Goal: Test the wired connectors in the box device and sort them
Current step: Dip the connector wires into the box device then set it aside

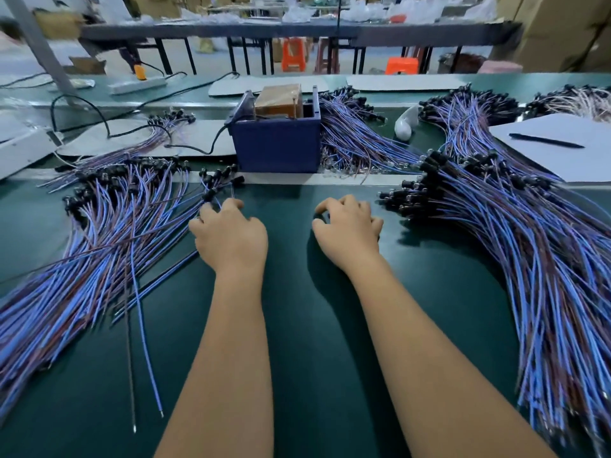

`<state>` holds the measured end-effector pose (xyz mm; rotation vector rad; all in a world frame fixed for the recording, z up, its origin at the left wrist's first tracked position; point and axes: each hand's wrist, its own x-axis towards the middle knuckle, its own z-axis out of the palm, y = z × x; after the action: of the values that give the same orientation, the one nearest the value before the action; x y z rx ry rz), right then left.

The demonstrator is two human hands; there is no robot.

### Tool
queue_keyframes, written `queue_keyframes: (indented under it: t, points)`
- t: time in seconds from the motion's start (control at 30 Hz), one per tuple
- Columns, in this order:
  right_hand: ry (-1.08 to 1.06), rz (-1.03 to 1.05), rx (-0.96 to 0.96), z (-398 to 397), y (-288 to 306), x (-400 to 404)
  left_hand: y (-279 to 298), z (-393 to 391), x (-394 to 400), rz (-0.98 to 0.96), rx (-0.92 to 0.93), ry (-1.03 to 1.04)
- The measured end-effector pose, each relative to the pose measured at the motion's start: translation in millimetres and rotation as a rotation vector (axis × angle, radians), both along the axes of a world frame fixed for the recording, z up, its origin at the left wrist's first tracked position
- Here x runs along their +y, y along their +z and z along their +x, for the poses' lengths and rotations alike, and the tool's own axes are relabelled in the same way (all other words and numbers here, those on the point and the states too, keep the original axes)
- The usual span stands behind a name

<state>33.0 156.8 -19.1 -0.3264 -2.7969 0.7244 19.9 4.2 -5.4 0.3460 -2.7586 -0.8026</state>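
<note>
A blue box device (pixel 277 143) with a brown block (pixel 279 99) on top stands on the green table (pixel 297 325), straight ahead of my hands. A big pile of blue and brown wired connectors (pixel 115 219) with black ends fans out on the left. A second big pile (pixel 529 242) lies on the right. My left hand (pixel 231 233) sits at the left pile's inner edge, its fingers curled around a wire just below a black connector (pixel 209 194). My right hand (pixel 347 226) rests on the bare table with loosely curled fingers and holds nothing I can see.
More wired connectors lie behind the box on its right (pixel 357 137), at the back right (pixel 469 107) and at the back left (pixel 158 133). A white sheet (pixel 562 160) with a black pen (pixel 545 140) lies at the right. A power strip (pixel 139 85) and a black cable (pixel 211 143) lie at the back left.
</note>
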Motion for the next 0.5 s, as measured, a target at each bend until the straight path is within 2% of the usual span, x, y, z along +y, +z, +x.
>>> queue_keyframes:
  t: [0.1,0.27,0.5]
  points:
    - [0.006,-0.012,0.022,1.3,-1.6,1.0,1.3,-3.1,-0.8,-0.058,-0.056,-0.01]
    - [0.025,-0.141,0.067,4.4,-2.0,7.6,-0.3,-6.3,3.4,-0.003,-0.016,-0.033]
    - [0.051,-0.186,0.082,5.7,-4.1,8.7,-5.3,-12.7,1.8,-0.154,-0.078,0.047]
